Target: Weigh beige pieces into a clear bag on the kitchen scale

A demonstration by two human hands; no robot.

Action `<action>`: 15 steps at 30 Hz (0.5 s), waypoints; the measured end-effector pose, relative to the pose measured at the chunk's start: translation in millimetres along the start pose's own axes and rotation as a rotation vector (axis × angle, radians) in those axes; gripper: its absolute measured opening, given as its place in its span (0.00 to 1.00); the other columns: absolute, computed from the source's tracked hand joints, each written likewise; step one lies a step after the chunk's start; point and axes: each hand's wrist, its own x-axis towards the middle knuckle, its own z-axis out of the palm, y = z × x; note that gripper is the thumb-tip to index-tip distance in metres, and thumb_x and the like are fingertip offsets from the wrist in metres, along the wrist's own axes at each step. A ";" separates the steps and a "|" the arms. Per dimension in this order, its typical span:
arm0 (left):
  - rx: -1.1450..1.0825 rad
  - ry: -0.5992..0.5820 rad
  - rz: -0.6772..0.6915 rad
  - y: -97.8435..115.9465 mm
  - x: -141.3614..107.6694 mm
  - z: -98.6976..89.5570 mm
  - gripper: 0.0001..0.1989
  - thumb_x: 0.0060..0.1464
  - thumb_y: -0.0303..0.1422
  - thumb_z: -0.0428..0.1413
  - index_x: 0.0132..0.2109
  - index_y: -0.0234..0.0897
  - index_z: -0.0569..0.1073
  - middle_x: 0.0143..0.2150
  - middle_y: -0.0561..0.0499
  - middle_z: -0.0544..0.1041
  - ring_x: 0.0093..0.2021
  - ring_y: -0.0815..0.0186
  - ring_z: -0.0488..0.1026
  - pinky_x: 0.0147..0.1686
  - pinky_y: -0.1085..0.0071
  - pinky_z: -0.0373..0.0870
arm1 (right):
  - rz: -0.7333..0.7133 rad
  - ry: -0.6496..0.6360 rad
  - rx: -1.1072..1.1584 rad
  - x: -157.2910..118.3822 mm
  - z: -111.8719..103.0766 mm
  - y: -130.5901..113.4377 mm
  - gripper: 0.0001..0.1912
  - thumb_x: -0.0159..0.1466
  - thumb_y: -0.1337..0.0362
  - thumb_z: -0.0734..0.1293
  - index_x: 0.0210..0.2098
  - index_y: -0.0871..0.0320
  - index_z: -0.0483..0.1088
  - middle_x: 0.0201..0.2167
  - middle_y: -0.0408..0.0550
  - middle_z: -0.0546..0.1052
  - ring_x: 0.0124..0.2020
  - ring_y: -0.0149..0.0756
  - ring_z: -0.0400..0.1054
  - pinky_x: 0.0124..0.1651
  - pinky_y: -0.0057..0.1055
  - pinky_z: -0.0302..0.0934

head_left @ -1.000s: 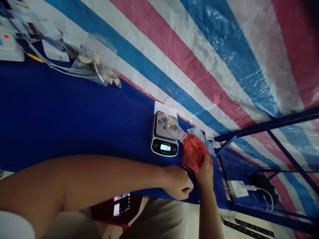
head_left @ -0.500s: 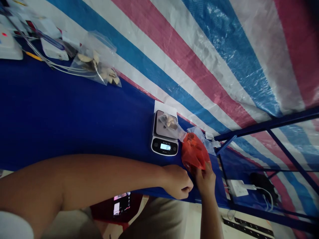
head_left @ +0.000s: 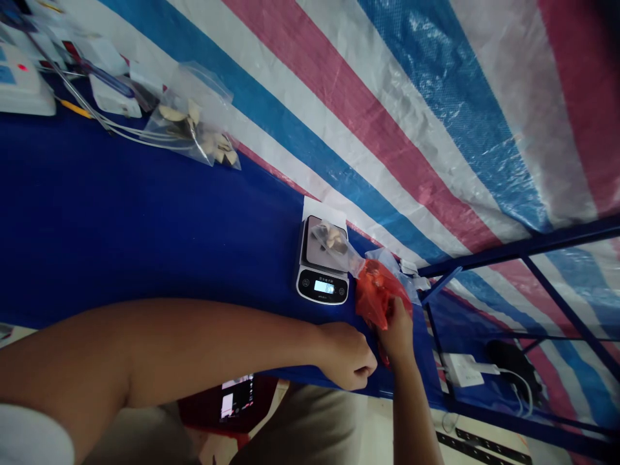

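Observation:
My left hand is curled into a fist in front of the scale, beside the red bag; whatever it holds, if anything, is hidden. My right hand grips a thin red plastic bag, its fingertips partly covered by the crumpled film. Left of that bag stands a small digital kitchen scale with a lit display, its digits blurred. On its metal plate lies a clear plastic bag with pale, dark-edged pieces; its end reaches to the red bag.
Another clear bag of pale slices lies at the back left, near cables and a white device. A striped tarp hangs behind the blue table. On the right are a blue metal frame and a white power strip.
My right hand has moved up and further onto the red bag, which has bunched and shifted under its fingers. My left fist stays nearly in place. The view has shifted slightly.

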 end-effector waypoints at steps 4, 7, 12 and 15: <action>-0.005 0.000 0.008 -0.4 -0.1 0.4 0.07 0.52 0.32 0.53 0.33 0.41 0.76 0.31 0.53 0.81 0.28 0.64 0.72 0.25 0.68 0.59 | 0.064 0.056 0.049 -1.8 -3.0 -1.1 0.25 0.56 0.51 0.67 0.48 0.59 0.71 0.44 0.58 0.79 0.42 0.52 0.73 0.40 0.39 0.63; -0.007 0.023 0.006 -1.3 0.7 2.3 0.06 0.51 0.32 0.54 0.31 0.41 0.76 0.30 0.53 0.80 0.27 0.64 0.72 0.25 0.68 0.59 | 0.061 0.038 0.076 -3.1 -2.0 -0.9 0.26 0.56 0.51 0.67 0.49 0.60 0.70 0.42 0.58 0.79 0.42 0.52 0.73 0.41 0.40 0.63; 0.004 0.028 0.026 -1.9 1.4 3.1 0.06 0.52 0.32 0.54 0.32 0.41 0.77 0.30 0.53 0.80 0.27 0.64 0.72 0.25 0.68 0.59 | 0.037 0.087 0.099 -4.2 0.6 1.7 0.19 0.57 0.51 0.66 0.41 0.58 0.71 0.40 0.57 0.79 0.40 0.50 0.72 0.40 0.39 0.61; 0.003 0.011 0.015 -1.3 0.9 1.9 0.07 0.52 0.32 0.53 0.32 0.41 0.77 0.30 0.53 0.80 0.27 0.64 0.72 0.25 0.68 0.58 | 0.121 0.119 0.125 -6.0 2.9 4.1 0.16 0.56 0.52 0.68 0.37 0.56 0.69 0.34 0.51 0.78 0.34 0.44 0.70 0.35 0.34 0.58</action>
